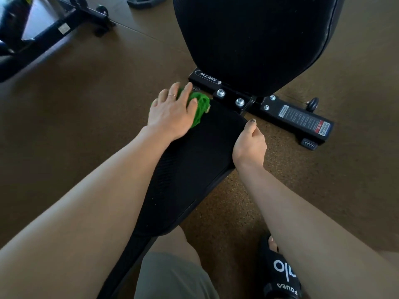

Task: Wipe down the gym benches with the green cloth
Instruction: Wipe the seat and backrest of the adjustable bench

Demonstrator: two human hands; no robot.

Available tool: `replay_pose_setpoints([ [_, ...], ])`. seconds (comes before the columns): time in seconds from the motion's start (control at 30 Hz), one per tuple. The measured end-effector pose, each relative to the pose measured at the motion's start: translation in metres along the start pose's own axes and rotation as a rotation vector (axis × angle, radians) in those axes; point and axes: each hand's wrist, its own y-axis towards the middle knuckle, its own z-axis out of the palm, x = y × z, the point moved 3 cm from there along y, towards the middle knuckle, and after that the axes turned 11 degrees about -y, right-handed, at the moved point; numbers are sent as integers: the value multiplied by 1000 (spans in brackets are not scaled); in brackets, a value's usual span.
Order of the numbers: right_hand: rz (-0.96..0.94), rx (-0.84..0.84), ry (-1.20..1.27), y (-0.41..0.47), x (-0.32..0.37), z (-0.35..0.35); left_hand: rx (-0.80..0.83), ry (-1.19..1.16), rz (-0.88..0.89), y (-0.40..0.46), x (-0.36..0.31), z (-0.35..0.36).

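My left hand [170, 112] presses flat, fingers spread, on the green cloth [199, 107], bunched at the far left corner of the bench [190, 169] seat pad. My right hand [250, 145] grips the pad's far right edge, thumb on top. Backrest [254, 39] stands beyond the pad.

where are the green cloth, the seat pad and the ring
green cloth [199, 105], head view, bunched part right of the fingers
seat pad [194, 160], head view, bare top middle
ring [172, 95], head view, band on left hand finger
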Motion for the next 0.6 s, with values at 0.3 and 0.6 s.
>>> replay_pose_setpoints([
  [0.3, 34, -52, 1, -2, 3, 4, -15, 71, 160, -123, -17, 25],
  [0.6, 40, -30, 2, 0, 0, 2, 12, 11, 127, -16, -33, 22],
])
